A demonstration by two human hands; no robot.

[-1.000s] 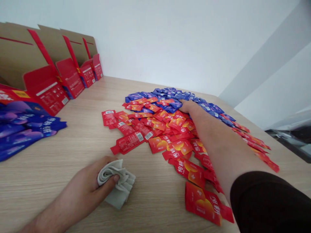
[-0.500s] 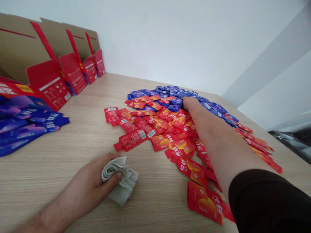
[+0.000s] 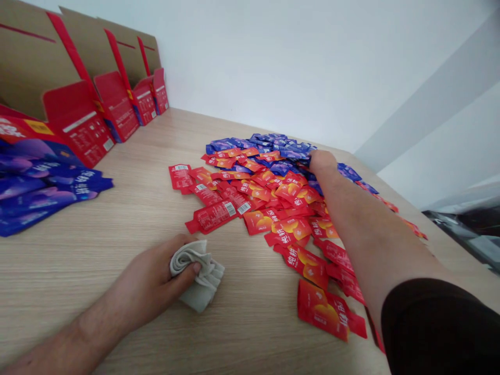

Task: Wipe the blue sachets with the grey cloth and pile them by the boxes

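Note:
My left hand [image 3: 166,278] is closed around a folded pale grey-green cloth [image 3: 205,289], low over the wooden table. My right hand [image 3: 323,160] reaches far across to the back of a heap of flat pouches, in among the blue-purple pouches [image 3: 273,143]. Its fingers are hidden behind the wrist and the pouches, so what they grip does not show. Red-orange pouches [image 3: 289,229] are spread in front of the blue ones, overlapping one another. One red pouch [image 3: 324,310] lies near the front, beside my right forearm.
Several open red cartons [image 3: 117,107] stand in a row along the left. Blue pouches [image 3: 50,190] lie overlapping in front of the nearest carton. A white wall rises behind the table [image 3: 136,224]. Dark objects [image 3: 464,237] sit beyond the table's right edge.
My right hand has moved a little to the right along the blue pouches. My left hand still holds the cloth. The view has tilted slightly.

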